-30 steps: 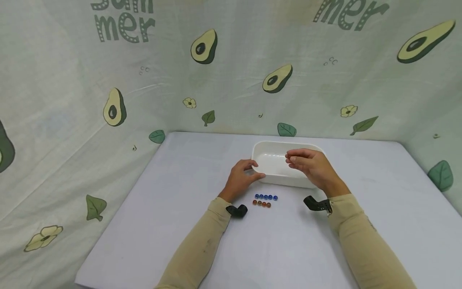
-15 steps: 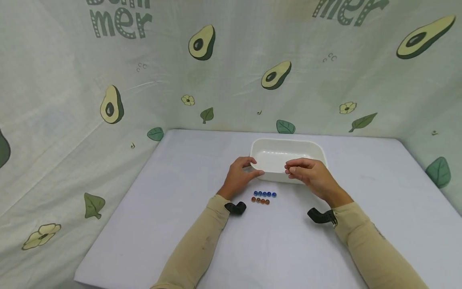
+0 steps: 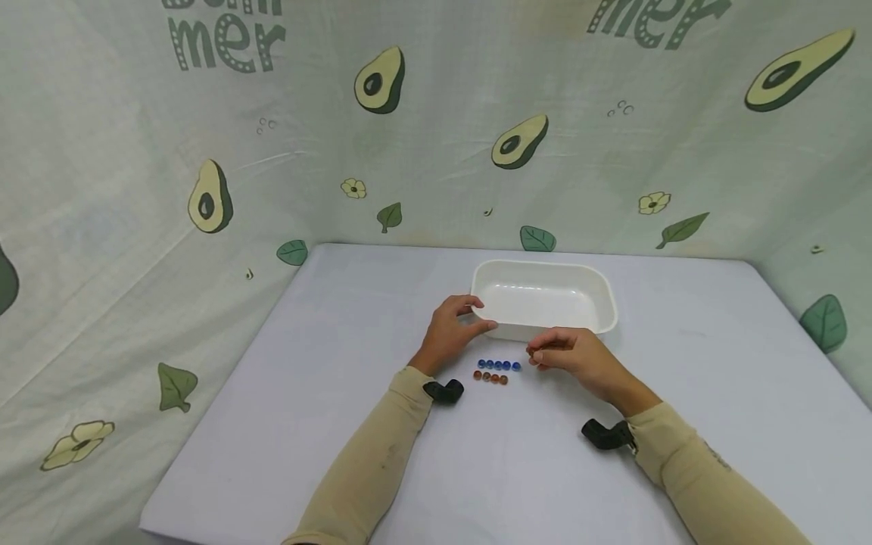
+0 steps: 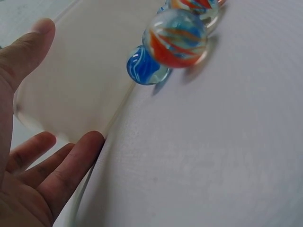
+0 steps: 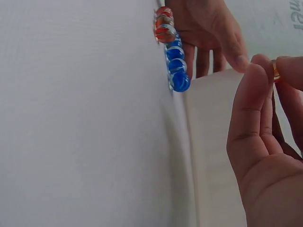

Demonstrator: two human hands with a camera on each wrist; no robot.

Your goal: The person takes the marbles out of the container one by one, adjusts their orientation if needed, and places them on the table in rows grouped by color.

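Note:
In the head view a white rectangular tray [image 3: 545, 303] sits on the table. My left hand [image 3: 450, 330] holds its near left corner, fingers and thumb spread around it. Just in front of the tray lie a row of several blue marbles [image 3: 498, 365] and, nearer me, a row of several orange marbles [image 3: 494, 378]. My right hand [image 3: 579, 362] hovers by the tray's front wall, right of the rows. Between its thumb and fingertips it pinches an orange marble [image 5: 276, 71], mostly hidden, seen in the right wrist view.
The white-covered table [image 3: 306, 378] reaches back to a pale cloth backdrop [image 3: 443, 113] printed with avocados and leaves. A black wrist mount [image 3: 444, 391] sits on my left wrist, and another black mount [image 3: 605, 434] on my right.
My right hand has come from over the tray down toward me, to beside the marble rows, with the marble still pinched. The left hand keeps its hold on the tray.

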